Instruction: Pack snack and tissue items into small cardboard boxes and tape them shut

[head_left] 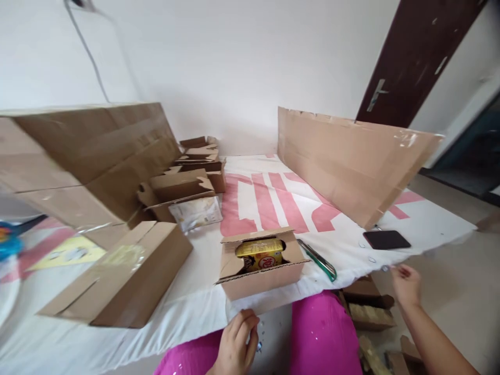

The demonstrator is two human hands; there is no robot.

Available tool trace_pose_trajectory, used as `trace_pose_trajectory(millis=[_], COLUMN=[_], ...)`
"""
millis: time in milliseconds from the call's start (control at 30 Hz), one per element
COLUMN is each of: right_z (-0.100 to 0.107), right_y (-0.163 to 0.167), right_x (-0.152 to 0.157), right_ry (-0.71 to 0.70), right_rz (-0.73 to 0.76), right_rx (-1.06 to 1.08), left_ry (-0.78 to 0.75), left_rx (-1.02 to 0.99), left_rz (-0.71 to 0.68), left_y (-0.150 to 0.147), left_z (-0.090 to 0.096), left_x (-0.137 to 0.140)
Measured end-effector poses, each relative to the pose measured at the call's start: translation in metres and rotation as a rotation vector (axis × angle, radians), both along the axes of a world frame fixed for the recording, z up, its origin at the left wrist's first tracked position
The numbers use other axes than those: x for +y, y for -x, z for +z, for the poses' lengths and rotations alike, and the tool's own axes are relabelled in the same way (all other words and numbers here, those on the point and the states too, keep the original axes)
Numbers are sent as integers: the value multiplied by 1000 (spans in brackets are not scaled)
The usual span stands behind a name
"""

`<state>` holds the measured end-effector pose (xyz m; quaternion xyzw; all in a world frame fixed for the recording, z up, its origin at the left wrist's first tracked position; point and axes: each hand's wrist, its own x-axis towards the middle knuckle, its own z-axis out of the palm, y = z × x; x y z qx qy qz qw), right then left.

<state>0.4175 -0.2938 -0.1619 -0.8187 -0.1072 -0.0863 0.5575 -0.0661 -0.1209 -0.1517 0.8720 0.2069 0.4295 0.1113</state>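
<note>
A small cardboard box (261, 285) stands at the front edge of the table with its top flaps parted. Inside it shows a yellow printed package (265, 255). My left hand (237, 338) is just below and in front of this box, above my lap, fingers curled in towards the thumb. Whatever it may hold is too small to make out. Off to the right, my right hand (407, 285) is beside the table edge with its fingertips pinched, close to a tiny shiny clear bit (385, 268). A green utility knife (320, 261) lies right of the box.
A closed, taped carton (125, 276) lies at left. Behind it are a large carton (97, 156), several open boxes (179, 187) and a plastic packet (197, 212). A tall cardboard panel (351, 161) and a phone (386, 239) are at right. Below stands an open box (369, 317).
</note>
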Motion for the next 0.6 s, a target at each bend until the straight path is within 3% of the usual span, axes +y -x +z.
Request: trace_pose_trajectory(millis=[100, 167, 300, 367, 433, 500, 600], right_z=[23, 43, 91, 117, 143, 168, 198], right_y=[10, 28, 92, 129, 162, 190, 215], right_x=[16, 33, 70, 88, 107, 128, 161], right_ry=[47, 45, -34, -43, -24, 39, 254], right_rz=[-14, 89, 521, 761, 980, 1168, 1440], right_rx=[-48, -109, -163, -194, -272, -347, -452], left_ry=[34, 53, 181, 321, 438, 504, 445], left_rx=[-94, -241, -551, -597, -507, -279, 138], left_rz=[12, 91, 353, 367, 278, 125, -137], left_y=[6, 13, 27, 28, 24, 15, -2], left_z=[13, 26, 63, 87, 112, 137, 165], left_x=[2, 10, 41, 59, 75, 89, 102])
